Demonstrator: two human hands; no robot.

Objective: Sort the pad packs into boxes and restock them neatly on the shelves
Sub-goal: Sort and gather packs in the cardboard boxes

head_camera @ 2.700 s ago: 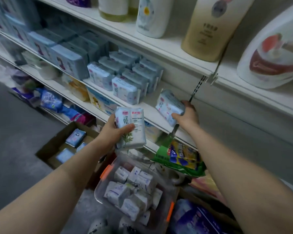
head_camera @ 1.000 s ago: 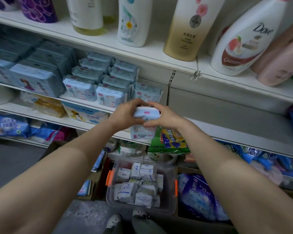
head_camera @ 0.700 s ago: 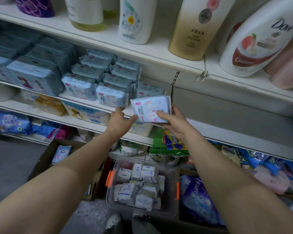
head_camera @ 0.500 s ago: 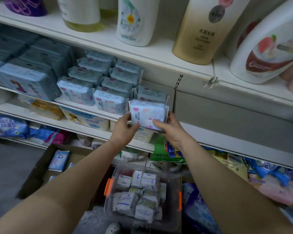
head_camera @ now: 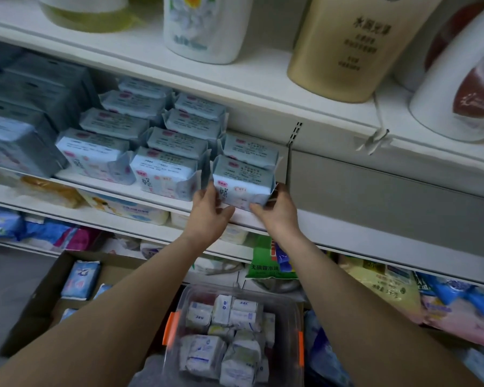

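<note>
At the front edge of the white middle shelf [head_camera: 243,219], a pale blue plastic-wrapped pad pack [head_camera: 242,184] is sitting upright, last in a row of matching packs [head_camera: 165,174]. Both hands are gripping it: the left hand [head_camera: 208,216] is curling fingers around its left end, the right hand [head_camera: 277,213] is pinching its lower right corner, fingers narrowly parted. Below, a clear plastic bin [head_camera: 298,308] is holding small white packs

White tiered shelving [head_camera: 263,79] with a grey back panel [head_camera: 389,196], dim grey floor [head_camera: 9,275]
</note>
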